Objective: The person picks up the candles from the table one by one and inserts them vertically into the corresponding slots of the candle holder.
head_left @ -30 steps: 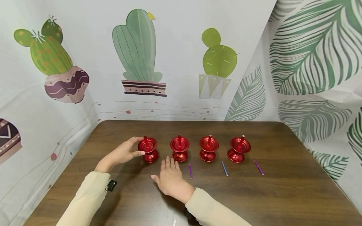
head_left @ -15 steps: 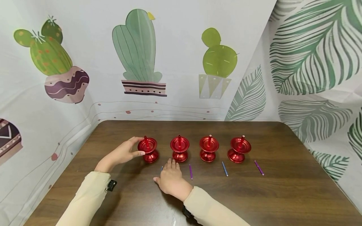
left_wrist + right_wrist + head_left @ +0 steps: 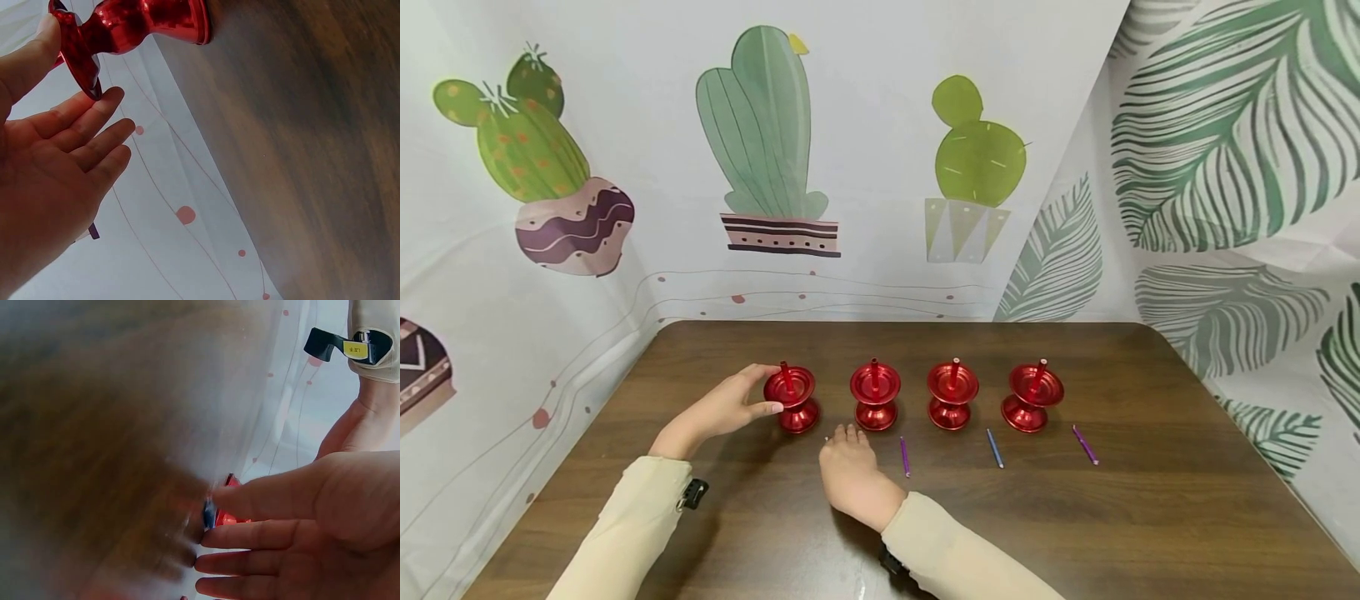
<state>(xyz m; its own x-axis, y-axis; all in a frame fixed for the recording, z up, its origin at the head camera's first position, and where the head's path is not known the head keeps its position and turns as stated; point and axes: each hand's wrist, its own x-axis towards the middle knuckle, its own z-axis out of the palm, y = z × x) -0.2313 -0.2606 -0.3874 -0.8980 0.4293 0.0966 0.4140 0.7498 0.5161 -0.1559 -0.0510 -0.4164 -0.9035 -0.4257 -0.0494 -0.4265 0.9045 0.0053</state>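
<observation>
On the left of the table, my left hand holds the dish rim of a red metallic candle holder between thumb and fingers. The left wrist view shows the thumb on the dish of that candle holder, with the other fingers spread below. My right hand is low over the wood, in front of the second candle holder. In the right wrist view its thumb and index finger pinch a thin blue candle. From the head camera, the hand hides most of that candle.
Two more red candle holders continue the row to the right, each with a central tube. A purple candle, a blue candle and another purple candle lie before the row. A patterned cloth hangs behind the table.
My right hand has drawn slightly back, and its thumb has tucked in from a spread pose to pinch the blue candle. The left hand stays on its candle holder.
</observation>
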